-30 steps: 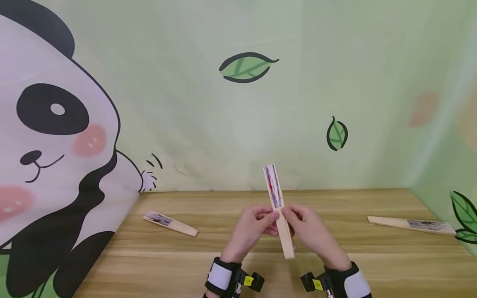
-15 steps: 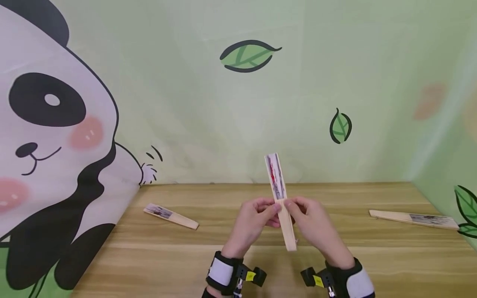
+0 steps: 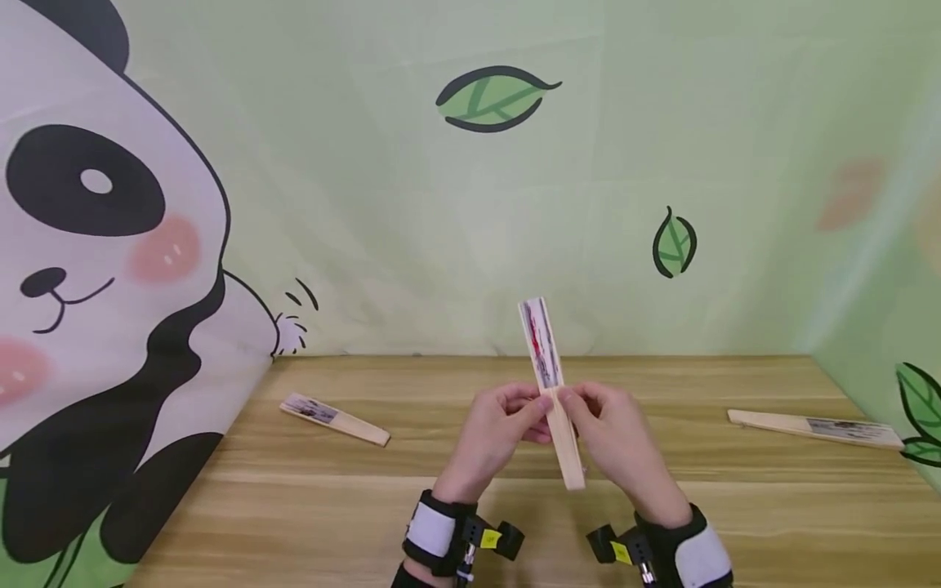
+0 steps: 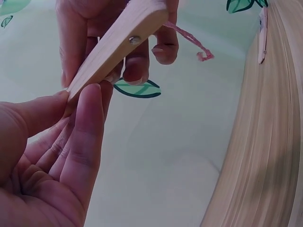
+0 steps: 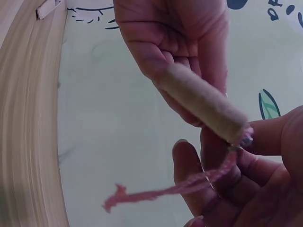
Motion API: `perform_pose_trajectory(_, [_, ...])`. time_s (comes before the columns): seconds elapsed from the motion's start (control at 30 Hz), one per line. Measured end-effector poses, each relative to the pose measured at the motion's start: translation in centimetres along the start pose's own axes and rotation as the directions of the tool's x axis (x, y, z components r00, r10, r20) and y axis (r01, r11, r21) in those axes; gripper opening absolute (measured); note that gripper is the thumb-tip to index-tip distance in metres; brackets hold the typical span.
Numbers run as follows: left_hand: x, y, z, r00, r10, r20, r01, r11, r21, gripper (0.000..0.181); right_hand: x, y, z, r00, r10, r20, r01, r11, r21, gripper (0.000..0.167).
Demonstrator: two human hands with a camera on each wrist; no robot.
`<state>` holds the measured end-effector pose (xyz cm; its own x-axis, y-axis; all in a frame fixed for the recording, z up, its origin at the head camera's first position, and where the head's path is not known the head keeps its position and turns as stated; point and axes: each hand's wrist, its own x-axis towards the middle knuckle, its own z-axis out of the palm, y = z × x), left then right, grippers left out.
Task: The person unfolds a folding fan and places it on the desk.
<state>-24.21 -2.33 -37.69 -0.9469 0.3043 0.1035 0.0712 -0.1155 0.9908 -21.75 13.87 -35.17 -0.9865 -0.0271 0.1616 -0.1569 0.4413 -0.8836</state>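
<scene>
A folded fan [image 3: 566,445] with pale wooden ribs is held up between both hands, its printed upper part tilted slightly left. The left hand [image 3: 494,433] pinches it near the middle between thumb and fingers. From the other side the right hand [image 3: 616,433] pinches it at about the same height. In the left wrist view a metal rivet shows on the fan's wooden end [image 4: 118,45], and a pink cord [image 4: 191,38] hangs from it. The right wrist view shows that cord [image 5: 175,189] dangling below the blurred fan [image 5: 203,104].
Another folded fan [image 3: 356,427] lies on the wooden table [image 3: 331,506] at the left. A third folded fan [image 3: 772,421] lies at the right, its printed end by the side backdrop. Behind the table hangs a green backdrop [image 3: 353,204] with a panda and leaves.
The head view has tilted slightly down, so the scene sits higher in it. Both hands keep their grip on the fan, which is still folded.
</scene>
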Motion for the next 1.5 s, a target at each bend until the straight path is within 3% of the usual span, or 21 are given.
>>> perform_pose_trajectory(0.53, [-0.2, 0.0, -0.7, 1.0, 0.001, 0.008, -0.001, 1.0, -0.006, 0.023, -0.3, -0.5, 1.4, 0.993, -0.029, -0.118, 0.027, 1.0, -0.013, 0.027])
perform_pose_trajectory(0.77, [-0.3, -0.2, -0.9, 0.999, -0.03, -0.015, 0.029, 0.999, -0.039, 0.024, -0.4, -0.2, 1.7, 0.989, -0.003, -0.149, 0.0, 1.0, -0.02, 0.026])
perform_pose_trajectory(1.2, [-0.1, -0.2, -1.5, 1.0, -0.007, -0.007, 0.007, 0.998, -0.062, 0.029, -0.1, -0.3, 1.5, 0.986, 0.015, -0.164, -0.019, 1.0, -0.025, 0.025])
perform_pose_trajectory(1.5, [0.0, -0.2, -1.4, 1.0, -0.005, 0.003, 0.005, 0.994, -0.107, 0.031, 0.0, 0.1, 0.7, 0.992, 0.026, -0.127, -0.025, 1.0, 0.005, 0.026])
